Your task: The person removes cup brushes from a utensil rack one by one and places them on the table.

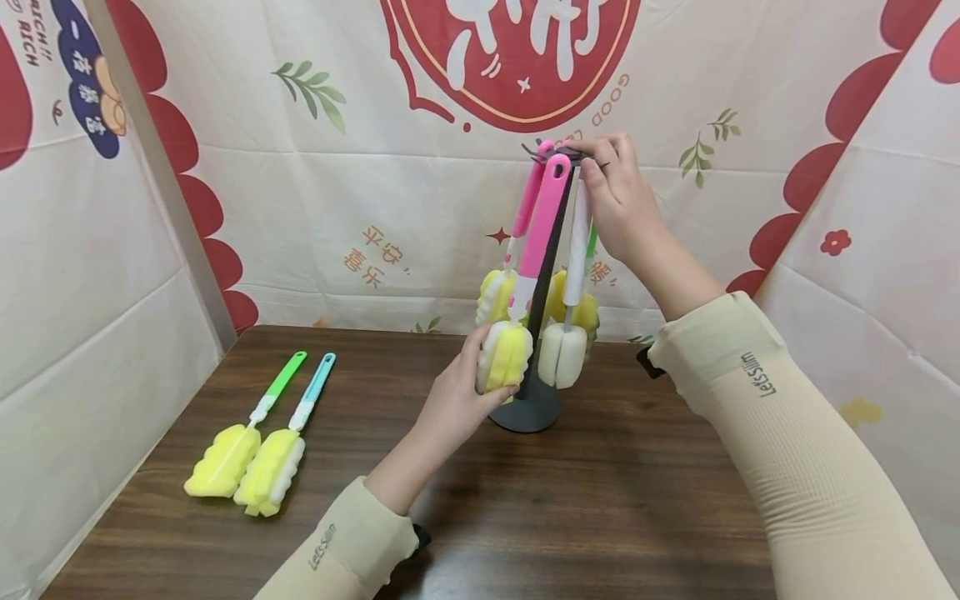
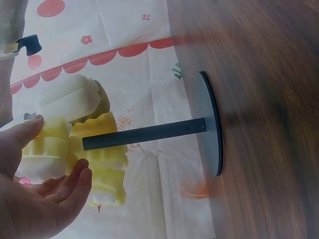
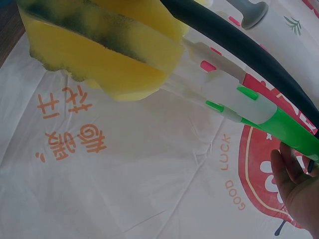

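A dark stand [image 1: 534, 414] with a round base and a slim pole carries several sponge brushes by hooks at its top. My left hand [image 1: 453, 393] grips the yellow-and-white sponge head of the front pink-handled brush [image 1: 542, 227], thumb and fingers on either side of it. At the stand's top, my right hand [image 1: 621, 200] pinches the dark hooks [image 1: 566, 153]. Beside the front brush hang a white-handled brush [image 1: 577, 250] with a white head and another pink-handled brush [image 1: 527, 204]. A green-handled brush [image 3: 289, 132] hangs behind, its handle end near my right fingers.
On the left of the brown wooden table [image 1: 600, 500] lie two more yellow sponge brushes, one with a green handle [image 1: 285, 377] and one with a blue handle [image 1: 318, 382]. A printed cloth [image 1: 420, 208] hangs behind the table and along both sides.
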A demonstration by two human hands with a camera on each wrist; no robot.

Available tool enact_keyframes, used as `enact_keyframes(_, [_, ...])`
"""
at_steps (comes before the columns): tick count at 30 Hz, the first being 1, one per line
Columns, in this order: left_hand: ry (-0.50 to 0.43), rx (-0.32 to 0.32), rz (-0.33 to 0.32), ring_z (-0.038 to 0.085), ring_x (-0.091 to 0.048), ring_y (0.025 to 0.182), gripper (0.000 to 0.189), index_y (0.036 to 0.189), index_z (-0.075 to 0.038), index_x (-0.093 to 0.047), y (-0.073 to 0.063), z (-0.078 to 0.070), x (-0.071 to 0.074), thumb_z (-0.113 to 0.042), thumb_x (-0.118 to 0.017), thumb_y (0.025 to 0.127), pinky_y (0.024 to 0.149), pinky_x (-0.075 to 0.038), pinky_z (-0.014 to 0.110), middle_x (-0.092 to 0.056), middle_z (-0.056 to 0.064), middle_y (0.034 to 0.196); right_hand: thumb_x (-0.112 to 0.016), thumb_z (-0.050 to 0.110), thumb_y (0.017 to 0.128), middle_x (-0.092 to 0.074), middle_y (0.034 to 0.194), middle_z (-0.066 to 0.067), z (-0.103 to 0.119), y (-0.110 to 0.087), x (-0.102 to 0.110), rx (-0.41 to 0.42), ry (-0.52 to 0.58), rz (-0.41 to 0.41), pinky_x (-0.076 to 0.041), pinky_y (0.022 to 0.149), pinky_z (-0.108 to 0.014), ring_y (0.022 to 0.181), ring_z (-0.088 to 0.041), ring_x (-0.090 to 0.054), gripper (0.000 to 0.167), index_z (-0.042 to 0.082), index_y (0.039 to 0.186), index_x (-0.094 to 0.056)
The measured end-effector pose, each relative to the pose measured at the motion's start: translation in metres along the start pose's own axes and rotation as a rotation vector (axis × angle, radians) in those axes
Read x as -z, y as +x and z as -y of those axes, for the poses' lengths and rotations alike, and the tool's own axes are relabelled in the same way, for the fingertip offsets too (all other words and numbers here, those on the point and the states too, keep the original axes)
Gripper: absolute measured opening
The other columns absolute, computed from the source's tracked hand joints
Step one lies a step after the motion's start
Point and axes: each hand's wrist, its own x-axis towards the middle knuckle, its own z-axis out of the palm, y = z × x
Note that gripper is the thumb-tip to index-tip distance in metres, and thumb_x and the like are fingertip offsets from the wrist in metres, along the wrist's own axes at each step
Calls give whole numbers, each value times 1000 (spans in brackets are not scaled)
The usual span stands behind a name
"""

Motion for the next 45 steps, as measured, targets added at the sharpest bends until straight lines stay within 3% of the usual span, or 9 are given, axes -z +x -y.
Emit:
enact_keyframes(19, [-2,67,7,25,-60,100,87,148,-22,-27,-25,6,17,-23,-82,80,84,-49,46,-59,11,123,-28,39,104,-32,128,-7,-1,-3,3,-21,9,9,-34,88,-43,109,-22,-39,45,20,141,-45])
enact_keyframes(32, [-105,172,78,24,-60,103,88,148,-24,-25,-43,10,34,-23,-81,81,82,-51,43,-58,11,124,-32,37,104,-39,128,-7,0,-3,7,-34,13,-3,-36,87,-41,106,-20,-41,44,17,139,-51])
enact_keyframes(45, [-105,260,82,24,-61,93,89,149,-27,-26,-59,15,54,-22,-82,80,76,-52,39,-59,9,118,-35,37,104,-44,133,-5,5,-1,13,-57,-15,32,-40,92,-43,108,-18,-44,46,17,141,-52])
